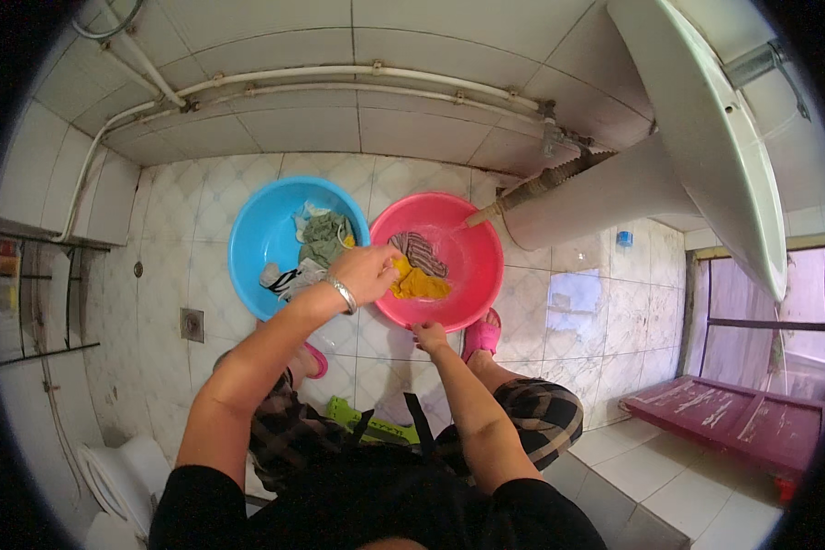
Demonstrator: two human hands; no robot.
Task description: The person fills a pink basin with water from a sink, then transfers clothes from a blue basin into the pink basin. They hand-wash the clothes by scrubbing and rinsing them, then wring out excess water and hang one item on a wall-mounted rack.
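A pink basin [482, 286] stands on the tiled floor, holding a yellow cloth [422, 285] and a dark striped cloth [419, 253]. Touching its left side is a blue basin [250, 240] with a grey-green cloth [324, 238] and a white-and-black cloth [295, 278] inside. My left hand [361, 274], a silver bracelet at its wrist, hangs over the spot where the basins meet. Its fingers are curled, with the tips beside the yellow cloth; whether they pinch anything is hidden. My right hand [428, 336] grips the near rim of the pink basin.
A corrugated hose [541, 188] slopes down beside the white sink pedestal [596, 197] and ends over the pink basin. A green plastic stool [371, 422] is under me. A drain [192, 324] lies left of the blue basin; a toilet [128, 481] is at lower left.
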